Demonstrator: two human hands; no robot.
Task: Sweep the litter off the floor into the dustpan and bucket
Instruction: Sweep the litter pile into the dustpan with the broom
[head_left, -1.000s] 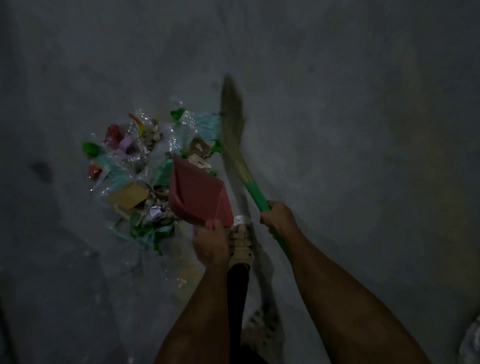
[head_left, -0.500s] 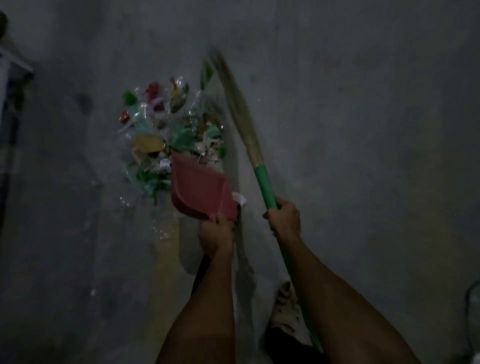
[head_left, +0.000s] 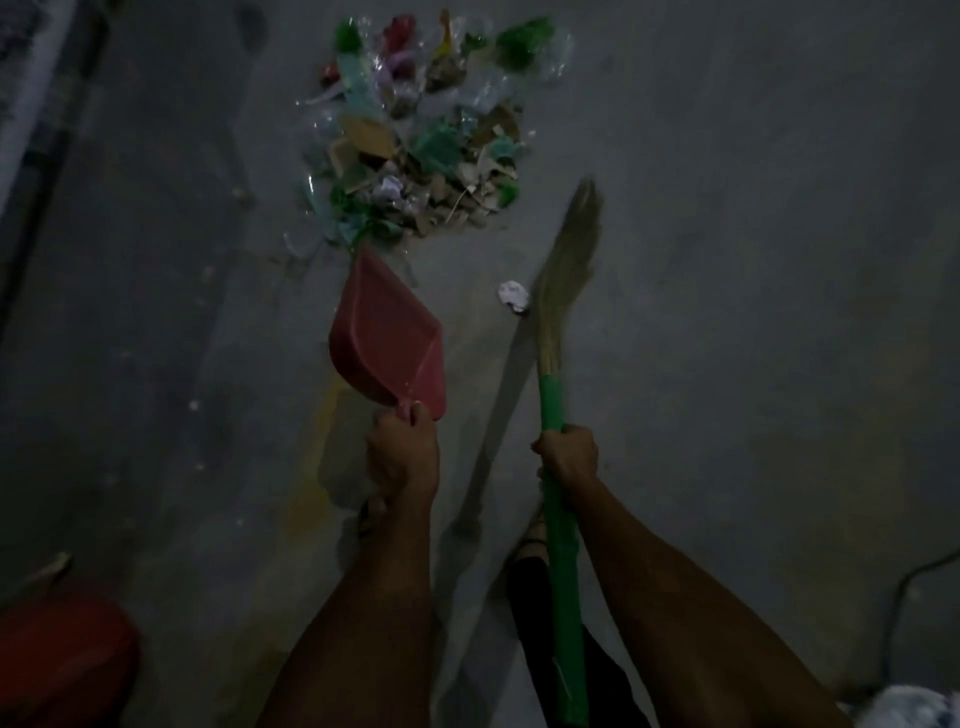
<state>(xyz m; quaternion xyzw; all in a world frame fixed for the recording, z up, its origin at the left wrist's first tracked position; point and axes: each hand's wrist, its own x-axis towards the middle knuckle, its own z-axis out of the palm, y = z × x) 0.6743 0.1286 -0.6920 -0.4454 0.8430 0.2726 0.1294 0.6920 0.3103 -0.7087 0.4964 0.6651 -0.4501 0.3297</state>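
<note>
A pile of litter (head_left: 426, 135), plastic wrappers, paper and card scraps, lies on the grey floor at top centre. My left hand (head_left: 402, 454) grips the handle of a red dustpan (head_left: 387, 338), whose mouth points toward the pile's near edge. My right hand (head_left: 566, 457) grips the green handle of a straw broom (head_left: 566, 270). The bristles are to the right of the pile, apart from it. One crumpled white paper (head_left: 513, 296) lies alone beside the bristles. A red bucket (head_left: 62, 660) shows at the bottom left corner.
A dark wall base or ledge (head_left: 36, 130) runs along the left side. A cable (head_left: 898, 613) and a pale object (head_left: 914, 706) are at the bottom right. My feet (head_left: 535, 530) stand between my arms. Bare concrete floor spreads to the right.
The broom swung from the pile's far right edge back to the right and nearer me. The pile now sits further away at top, and one white paper lies apart from it.
</note>
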